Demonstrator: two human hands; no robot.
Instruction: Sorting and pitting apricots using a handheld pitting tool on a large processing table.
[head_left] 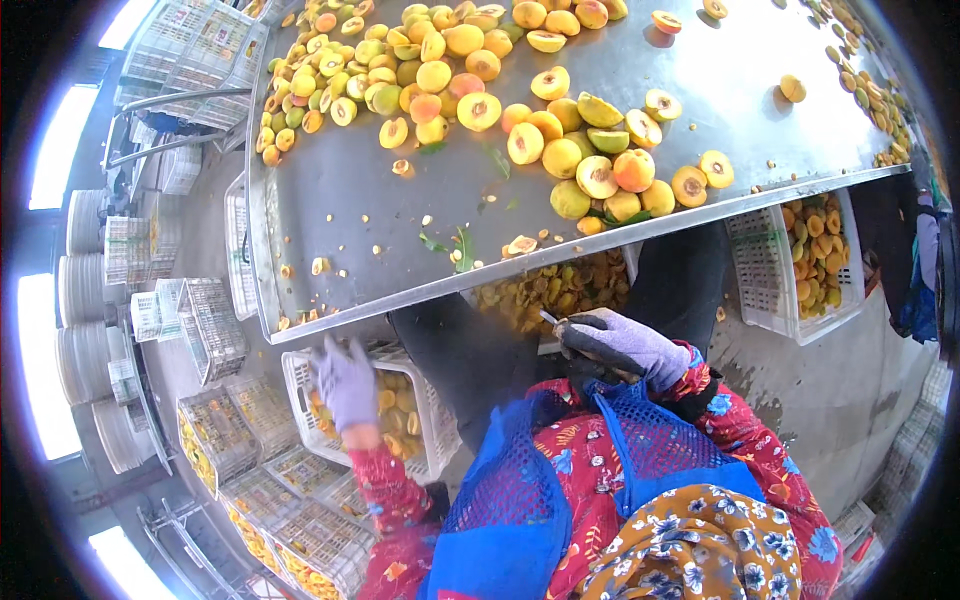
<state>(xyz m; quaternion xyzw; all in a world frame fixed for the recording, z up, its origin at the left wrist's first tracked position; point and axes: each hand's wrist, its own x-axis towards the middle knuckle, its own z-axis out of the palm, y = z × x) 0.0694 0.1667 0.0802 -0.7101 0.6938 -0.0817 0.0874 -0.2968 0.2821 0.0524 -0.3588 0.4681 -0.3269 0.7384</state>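
Note:
My left hand (346,384), in a pale purple glove, is over a white crate (298,378) of halved yellow fruit beside my left leg. Its fingers are spread and slightly blurred, with nothing seen in them. Near my lap, my right hand (625,345), gloved in purple with dark fingers, is closed around a small tool (547,317); only its light metallic tip shows. Halved peaches or apricots (480,110) and whole-looking ones lie heaped on the metal table (360,235) in front of me. A container of fruit pieces (560,290) sits between my knees, under the table edge.
Another white crate (775,280) with fruit halves stands at the right. Stacked crates (235,420) and round pale stacks (85,290) line the left. Pits, scraps and leaves (462,250) litter the table near its raised front edge (590,256). Dark clothing of another person (890,250) shows far right.

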